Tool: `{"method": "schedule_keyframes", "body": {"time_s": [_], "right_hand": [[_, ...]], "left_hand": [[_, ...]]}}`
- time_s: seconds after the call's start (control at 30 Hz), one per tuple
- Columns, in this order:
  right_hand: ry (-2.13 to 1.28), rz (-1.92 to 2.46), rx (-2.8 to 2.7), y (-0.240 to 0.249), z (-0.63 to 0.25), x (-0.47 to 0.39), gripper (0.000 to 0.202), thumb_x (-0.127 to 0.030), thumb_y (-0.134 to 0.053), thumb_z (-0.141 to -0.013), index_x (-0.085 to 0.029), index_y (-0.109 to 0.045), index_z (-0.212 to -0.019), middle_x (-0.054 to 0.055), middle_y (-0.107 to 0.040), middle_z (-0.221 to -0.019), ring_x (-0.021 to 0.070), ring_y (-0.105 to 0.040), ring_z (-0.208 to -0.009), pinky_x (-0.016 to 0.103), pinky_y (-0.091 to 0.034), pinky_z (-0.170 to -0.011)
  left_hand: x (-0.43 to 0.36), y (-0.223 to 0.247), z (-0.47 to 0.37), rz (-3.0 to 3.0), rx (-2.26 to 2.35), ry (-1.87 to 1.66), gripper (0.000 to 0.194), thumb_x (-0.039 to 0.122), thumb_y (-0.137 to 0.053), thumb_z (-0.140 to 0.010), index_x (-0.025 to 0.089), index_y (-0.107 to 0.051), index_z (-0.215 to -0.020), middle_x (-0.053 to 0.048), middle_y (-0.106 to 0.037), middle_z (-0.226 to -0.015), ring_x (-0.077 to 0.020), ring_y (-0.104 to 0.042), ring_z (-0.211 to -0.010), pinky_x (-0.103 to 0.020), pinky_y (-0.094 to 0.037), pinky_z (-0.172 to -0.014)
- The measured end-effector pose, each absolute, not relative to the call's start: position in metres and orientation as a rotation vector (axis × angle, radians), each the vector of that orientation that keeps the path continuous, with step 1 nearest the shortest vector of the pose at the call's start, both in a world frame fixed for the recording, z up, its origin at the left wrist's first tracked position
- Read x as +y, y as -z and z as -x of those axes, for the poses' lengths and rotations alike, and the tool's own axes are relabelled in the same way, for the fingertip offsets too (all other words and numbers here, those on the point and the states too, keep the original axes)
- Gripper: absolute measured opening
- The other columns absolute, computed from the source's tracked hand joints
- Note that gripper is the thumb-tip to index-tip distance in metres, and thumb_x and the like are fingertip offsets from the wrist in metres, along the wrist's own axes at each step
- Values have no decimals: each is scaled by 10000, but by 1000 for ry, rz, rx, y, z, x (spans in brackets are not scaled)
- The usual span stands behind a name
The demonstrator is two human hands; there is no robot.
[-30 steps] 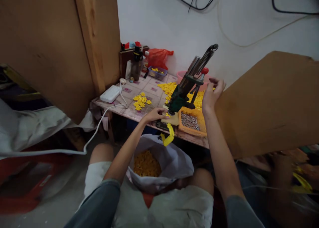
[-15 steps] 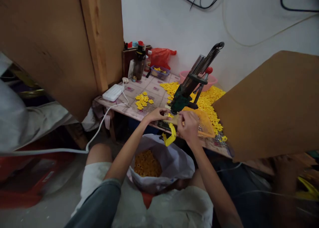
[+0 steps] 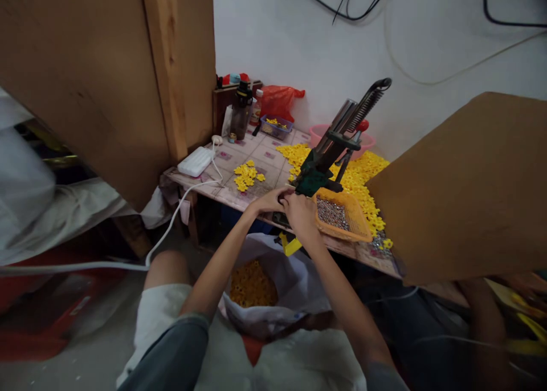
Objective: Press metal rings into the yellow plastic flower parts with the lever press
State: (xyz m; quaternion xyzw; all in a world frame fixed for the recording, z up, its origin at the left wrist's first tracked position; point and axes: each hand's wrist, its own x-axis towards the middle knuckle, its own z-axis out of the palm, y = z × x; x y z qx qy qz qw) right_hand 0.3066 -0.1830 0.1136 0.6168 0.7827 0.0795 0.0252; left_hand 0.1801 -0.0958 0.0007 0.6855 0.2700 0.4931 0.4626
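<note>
Both hands meet at the foot of a dark green hand press [image 3: 318, 171], which leans up to the right. My left hand [image 3: 272, 200] reaches in from the left, fingers bent and closed; whatever they hold is hidden. Against its fingertips, my right hand [image 3: 300, 213] is closed with its back to me, covering anything in it. Below the hands, a yellow curved part [image 3: 292, 246] shows at the table edge. An orange basket [image 3: 365, 231] of small metal pieces [image 3: 332, 213] sits just right of my right hand. Yellow flower-shaped pieces [image 3: 356, 171] lie heaped behind it.
A smaller group of yellow pieces [image 3: 247, 175] lies on the table's left, near a white power strip [image 3: 196, 161]. Between my knees stands a white sack [image 3: 294, 288] of yellow pieces. Cardboard [image 3: 465, 191] blocks the right, a bottle [image 3: 240, 111] stands behind; another person's arm [image 3: 487, 322] shows.
My right hand has moved left and in against my left hand under the press, uncovering the orange basket and its metal pieces. It now hides the upper part of the yellow curved piece.
</note>
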Motion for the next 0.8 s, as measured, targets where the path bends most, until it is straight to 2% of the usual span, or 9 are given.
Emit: {"method": "schedule_keyframes", "body": {"time_s": [0.1,0.2,0.3,0.43,0.57,0.8], "right_hand": [[-210,-1941,2417,-112,-301,-182,405,-325,-464,-1133,-164,-813,-1262,224,-794,-1207,333,-779,-1103,384,-556,-909],[-223,-1997,2510,-107,-313,-187,379,-334,-495,-1127,-213,-847,-1200,173,-818,-1087,310,-785,-1004,371,-549,-852],[-349,-2047,2879,-95,-349,-193,327,-367,-564,-1114,-237,-863,-1143,128,-824,-1067,278,-772,-1008,347,-552,-868],[-459,-1859,3353,-77,-400,-192,351,-360,-538,-1134,-195,-847,-1109,117,-826,-1091,235,-769,-988,324,-563,-899],[-413,-1676,3376,-70,-411,-183,337,-327,-517,-1144,-209,-833,-1145,101,-824,-1080,231,-756,-981,338,-551,-906],[-521,-1484,3352,-62,-403,-182,281,-279,-580,-1091,-241,-858,-1114,91,-800,-1067,275,-651,-1086,428,-459,-971]], "left_hand": [[-96,-1,-180,-1696,657,-1223,727,189,-894,-625,129,-752,-1336,-178,-754,-1340,-320,-686,-1285,-424,-514,-1155],[-98,-2,-181,-1705,668,-1192,695,263,-899,-675,128,-742,-1339,-169,-750,-1348,-298,-694,-1245,-393,-531,-1111],[-102,-3,-182,-1741,721,-1124,606,416,-895,-744,146,-766,-1271,-117,-773,-1259,-270,-702,-1153,-351,-547,-1018],[-107,-7,-181,-1764,797,-1080,551,558,-876,-770,170,-804,-1154,-72,-788,-1148,-265,-703,-1077,-334,-541,-948],[-112,-12,-179,-1769,772,-1044,496,557,-885,-769,171,-824,-1074,-58,-800,-1069,-257,-711,-1031,-329,-538,-931],[-117,-17,-176,-1779,734,-1056,471,538,-919,-753,189,-857,-1063,-91,-828,-1147,-278,-725,-1139,-348,-512,-1050]]}}
